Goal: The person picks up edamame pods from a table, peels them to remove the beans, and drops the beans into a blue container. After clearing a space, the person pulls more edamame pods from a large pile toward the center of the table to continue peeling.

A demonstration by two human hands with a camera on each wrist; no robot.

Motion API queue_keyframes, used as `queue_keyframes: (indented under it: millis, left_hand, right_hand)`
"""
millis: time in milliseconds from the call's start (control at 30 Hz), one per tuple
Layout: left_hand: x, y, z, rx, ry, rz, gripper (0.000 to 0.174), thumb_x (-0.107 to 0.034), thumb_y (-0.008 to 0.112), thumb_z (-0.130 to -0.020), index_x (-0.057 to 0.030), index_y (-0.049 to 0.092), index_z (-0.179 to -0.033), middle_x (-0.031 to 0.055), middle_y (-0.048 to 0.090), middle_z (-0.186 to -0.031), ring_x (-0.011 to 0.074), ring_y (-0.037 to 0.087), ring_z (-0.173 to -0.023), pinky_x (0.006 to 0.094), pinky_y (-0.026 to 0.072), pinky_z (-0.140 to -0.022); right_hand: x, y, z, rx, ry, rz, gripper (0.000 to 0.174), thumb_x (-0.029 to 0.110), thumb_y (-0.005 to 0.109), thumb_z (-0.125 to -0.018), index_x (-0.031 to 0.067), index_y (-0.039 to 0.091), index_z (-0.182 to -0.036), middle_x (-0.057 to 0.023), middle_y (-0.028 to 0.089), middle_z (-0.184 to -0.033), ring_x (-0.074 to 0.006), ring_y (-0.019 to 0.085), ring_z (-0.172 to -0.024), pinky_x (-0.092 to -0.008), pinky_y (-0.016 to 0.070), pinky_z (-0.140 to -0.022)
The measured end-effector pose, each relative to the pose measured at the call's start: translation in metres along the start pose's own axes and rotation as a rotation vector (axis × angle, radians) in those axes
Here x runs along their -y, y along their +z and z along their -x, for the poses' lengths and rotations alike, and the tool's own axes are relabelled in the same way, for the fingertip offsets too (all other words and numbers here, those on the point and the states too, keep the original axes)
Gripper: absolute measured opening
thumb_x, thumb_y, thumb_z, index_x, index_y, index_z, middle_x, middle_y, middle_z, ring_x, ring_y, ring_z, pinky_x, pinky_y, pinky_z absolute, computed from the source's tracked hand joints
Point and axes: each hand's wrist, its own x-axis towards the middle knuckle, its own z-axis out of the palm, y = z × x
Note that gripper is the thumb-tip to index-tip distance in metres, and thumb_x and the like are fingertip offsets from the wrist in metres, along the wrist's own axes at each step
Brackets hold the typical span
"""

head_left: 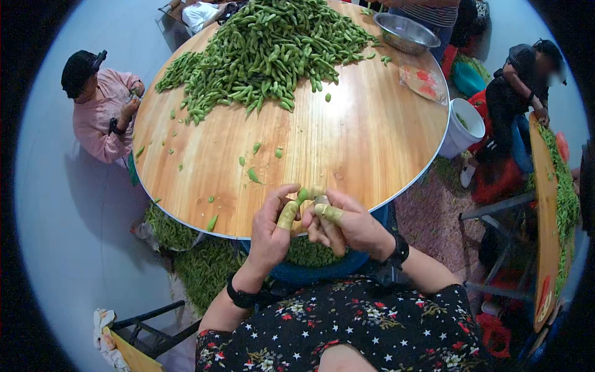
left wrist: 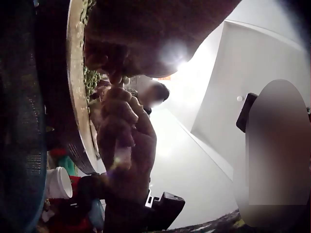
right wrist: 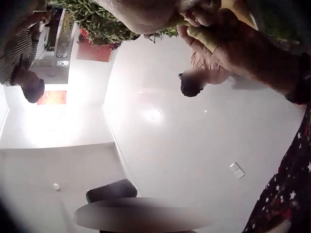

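A green pod [head_left: 302, 196] lies between the fingertips of both hands, over the round table's near edge. The left hand [head_left: 271, 230] pinches it with curled fingers, its thumb yellow-green. From the other side the right hand [head_left: 354, 224] holds the pod's end, fingers bent and thumb also yellow-green; a small greyish thing [head_left: 321, 201] shows by that thumb, too small to identify. In the left wrist view the right hand [left wrist: 127, 131] meets the dark left hand [left wrist: 150, 36]. In the right wrist view the left hand [right wrist: 243, 51] touches the right hand [right wrist: 146, 14]; the pod cannot be made out.
A large pile of pods [head_left: 266, 56] covers the far part of the round table [head_left: 353, 136], near a metal bowl [head_left: 406, 33]. Loose pods lie nearer. Below the hands is a blue basin [head_left: 310, 270] of green pieces. Other people are left, right and beyond.
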Motion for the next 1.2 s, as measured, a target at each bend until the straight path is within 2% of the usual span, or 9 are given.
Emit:
queue_keyframes:
  millis: [200,633,733,900,933,1000,1067,1167,1200]
  left_hand:
    - [-0.002,-0.001,0.008,0.125,0.107,-0.120,0.033,-0.004,0.050,-0.089,0.0004,0.057,-0.121,0.0180,0.066,-0.106,0.0245,0.066,-0.096,0.0315,0.0492,-0.083]
    - [-0.015,-0.004,0.008,0.106,0.357,-0.299,0.045,0.008,0.047,-0.081,-0.0010,0.055,-0.124,0.0194,0.066,-0.102,0.0286,0.066,-0.092,0.0317,0.0508,-0.079]
    - [-0.014,-0.005,0.006,0.081,0.347,-0.208,0.049,0.009,0.049,-0.078,-0.0023,0.055,-0.125,0.0191,0.066,-0.096,0.0284,0.066,-0.083,0.0319,0.0513,-0.073]
    - [-0.024,-0.012,0.006,0.144,0.710,-0.569,0.038,-0.001,0.051,-0.088,-0.0004,0.054,-0.126,0.0071,0.062,-0.078,0.0129,0.057,-0.064,0.0274,0.0445,-0.055]
    - [-0.022,-0.012,0.005,0.145,0.708,-0.569,0.038,-0.001,0.051,-0.088,-0.0004,0.054,-0.126,0.0071,0.062,-0.078,0.0129,0.057,-0.064,0.0274,0.0445,-0.055]
    - [-0.011,-0.011,0.001,0.260,-0.404,0.667,0.033,-0.011,0.048,-0.096,0.0002,0.053,-0.126,-0.0020,0.056,-0.073,0.0058,0.049,-0.058,0.0211,0.0376,-0.049]
    - [0.002,-0.009,-0.002,0.320,-0.401,0.802,0.034,-0.018,0.045,-0.099,-0.0018,0.053,-0.127,-0.0068,0.050,-0.073,0.0016,0.041,-0.056,0.0158,0.0306,-0.047]
    - [0.009,-0.008,-0.007,0.276,-0.415,0.737,0.032,-0.014,0.049,-0.096,-0.0017,0.054,-0.125,-0.0003,0.056,-0.073,0.0077,0.051,-0.059,0.0203,0.0391,-0.049]
    - [0.010,-0.005,-0.009,0.153,0.096,0.168,0.031,-0.010,0.054,-0.091,-0.0016,0.056,-0.121,0.0042,0.059,-0.075,0.0135,0.055,-0.062,0.0247,0.0436,-0.052]
  right_hand:
    - [-0.006,0.013,0.014,-0.056,-0.044,0.006,0.024,0.021,0.041,-0.099,0.0028,0.042,-0.114,-0.0077,0.060,-0.087,-0.0124,0.055,-0.054,-0.0216,0.0425,-0.043]
    - [0.024,0.025,0.019,-0.036,-0.020,0.147,0.016,0.015,0.042,-0.096,0.0035,0.042,-0.107,-0.0057,0.058,-0.086,-0.0106,0.054,-0.055,-0.0212,0.0401,-0.042]
    - [0.029,0.027,0.019,-0.047,0.005,0.187,0.016,0.016,0.043,-0.096,0.0033,0.041,-0.106,-0.0055,0.058,-0.085,-0.0106,0.054,-0.057,-0.0216,0.0410,-0.044]
    - [0.023,0.021,0.020,0.033,-0.002,0.134,0.017,0.017,0.044,-0.097,0.0041,0.042,-0.107,-0.0063,0.059,-0.083,-0.0099,0.053,-0.056,-0.0203,0.0407,-0.043]
    - [0.022,0.020,0.017,0.033,0.000,0.132,0.017,0.017,0.044,-0.097,0.0041,0.042,-0.107,-0.0063,0.059,-0.083,-0.0099,0.053,-0.056,-0.0203,0.0407,-0.043]
    - [0.024,0.016,0.010,0.049,0.105,-0.230,0.023,0.019,0.044,-0.097,0.0020,0.042,-0.112,-0.0072,0.059,-0.078,-0.0094,0.047,-0.044,-0.0180,0.0357,-0.034]
    - [0.014,0.001,0.003,0.108,0.105,-0.304,0.022,0.017,0.044,-0.096,0.0022,0.043,-0.113,-0.0082,0.060,-0.078,-0.0095,0.048,-0.044,-0.0188,0.0373,-0.035]
    - [0.013,-0.004,-0.002,0.034,0.131,-0.229,0.019,0.017,0.043,-0.097,0.0024,0.044,-0.110,-0.0091,0.059,-0.077,-0.0127,0.055,-0.048,-0.0201,0.0421,-0.037]
    - [0.015,-0.004,-0.002,0.034,0.132,-0.228,0.019,0.017,0.043,-0.097,0.0024,0.044,-0.110,-0.0091,0.059,-0.077,-0.0127,0.055,-0.048,-0.0201,0.0421,-0.037]
